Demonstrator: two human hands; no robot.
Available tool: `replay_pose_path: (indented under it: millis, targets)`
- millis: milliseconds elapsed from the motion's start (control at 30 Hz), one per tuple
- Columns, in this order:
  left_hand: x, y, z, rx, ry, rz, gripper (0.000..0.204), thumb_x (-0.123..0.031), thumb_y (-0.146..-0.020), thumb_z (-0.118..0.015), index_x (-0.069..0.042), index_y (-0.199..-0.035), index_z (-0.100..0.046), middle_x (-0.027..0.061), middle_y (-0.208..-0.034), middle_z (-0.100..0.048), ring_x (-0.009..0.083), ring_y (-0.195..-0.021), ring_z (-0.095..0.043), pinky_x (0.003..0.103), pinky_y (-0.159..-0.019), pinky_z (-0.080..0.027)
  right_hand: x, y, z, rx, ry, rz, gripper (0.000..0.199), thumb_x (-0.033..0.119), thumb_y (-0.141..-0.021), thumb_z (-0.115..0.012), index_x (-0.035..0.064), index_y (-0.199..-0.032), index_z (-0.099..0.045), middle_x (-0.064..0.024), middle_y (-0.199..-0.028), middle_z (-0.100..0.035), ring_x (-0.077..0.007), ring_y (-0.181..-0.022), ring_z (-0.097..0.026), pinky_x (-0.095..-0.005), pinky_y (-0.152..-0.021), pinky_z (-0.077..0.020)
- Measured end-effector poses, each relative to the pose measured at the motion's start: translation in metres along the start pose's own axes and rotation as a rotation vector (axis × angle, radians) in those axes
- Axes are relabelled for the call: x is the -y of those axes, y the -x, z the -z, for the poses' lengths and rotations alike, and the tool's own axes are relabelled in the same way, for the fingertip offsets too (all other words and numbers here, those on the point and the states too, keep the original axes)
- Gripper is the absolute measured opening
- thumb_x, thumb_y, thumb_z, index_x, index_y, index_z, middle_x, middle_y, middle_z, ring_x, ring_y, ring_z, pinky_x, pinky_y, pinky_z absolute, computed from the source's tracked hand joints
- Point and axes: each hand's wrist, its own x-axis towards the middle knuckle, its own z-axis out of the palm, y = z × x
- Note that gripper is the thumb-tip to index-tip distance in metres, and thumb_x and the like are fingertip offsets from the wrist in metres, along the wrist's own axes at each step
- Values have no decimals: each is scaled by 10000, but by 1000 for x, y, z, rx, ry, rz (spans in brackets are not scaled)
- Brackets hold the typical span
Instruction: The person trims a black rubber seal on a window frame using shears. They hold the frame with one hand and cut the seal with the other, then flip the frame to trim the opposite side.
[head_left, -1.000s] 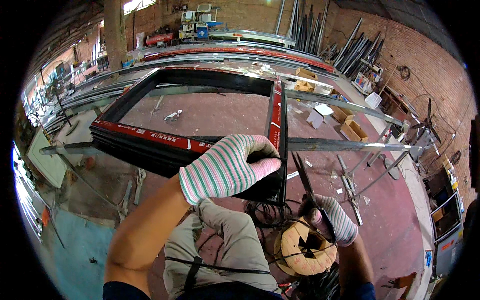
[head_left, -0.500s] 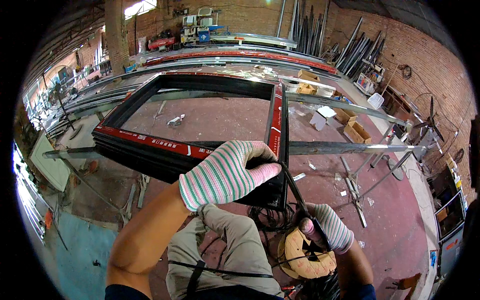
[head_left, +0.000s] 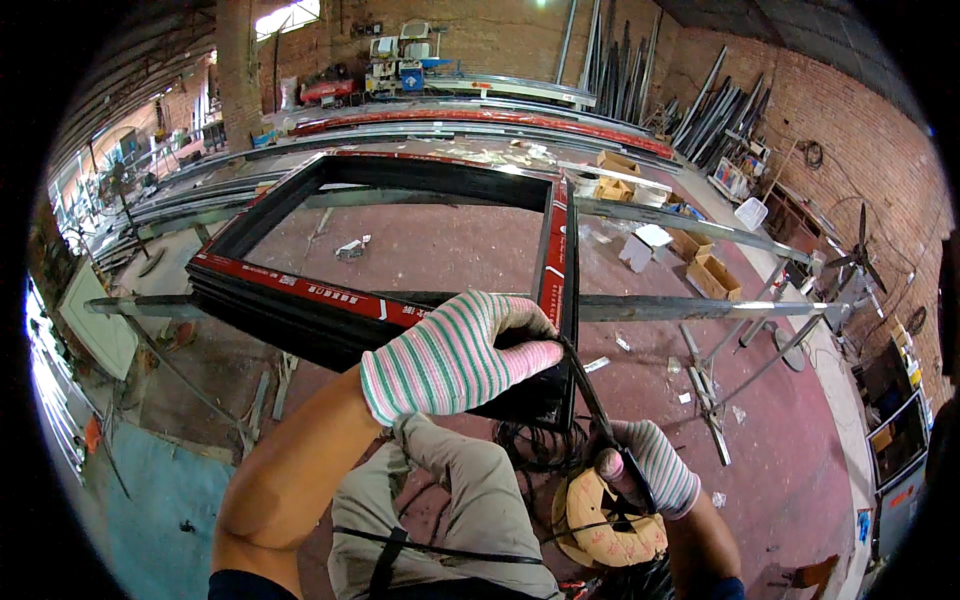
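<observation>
A stack of black rectangular frames with red film (head_left: 345, 302) on the top faces lies across metal rails. At its near right corner, my left hand (head_left: 450, 352), in a striped knit glove, pinches a thin black strip (head_left: 588, 392) against the frame's edge. From there the strip runs down and right to my right hand (head_left: 655, 470), gloved alike, whose fingers are closed around it. Below that hand stands a cardboard-sided reel (head_left: 598, 535). Beside the reel hang loose black coils (head_left: 540, 447). My left fingertips partly hide the frame corner.
Two metal rails (head_left: 690, 308) support the frames. Open cardboard boxes (head_left: 713, 278) and scraps lie on the red floor to the right. Long profiles (head_left: 480, 125) are stacked behind, and more lean on the brick wall. A fan (head_left: 860, 250) stands at far right.
Both hands keep their grip on the black strip. My left fingers stay at the frame corner, and my right hand sits very slightly lower. The view has shifted a little.
</observation>
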Motion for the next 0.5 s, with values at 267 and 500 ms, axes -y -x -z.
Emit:
replay_pose_path:
  millis: [267,500]
  targets:
    - [1,0,0,-1,-17,-10,266,-232,-973,-696,12,-1077,-718,92,-954,-759,141,-907,-684,316,-869,-542,-1,2,0,65,-76,-83,373,267,-962,-721,-11,-1210,-695,-69,-928,-703,-121,-855,-578,-324,-811,-512]
    - [1,2,3,2,-102,-17,302,-263,-966,-702,18,-1075,-717,129,-924,-748,173,-866,-677,346,-847,-540,-9,0,-8,17,-88,-8,503,475,-982,-637,-22,-920,-680,-22,-769,-647,-84,-760,-556,-286,-668,-484]
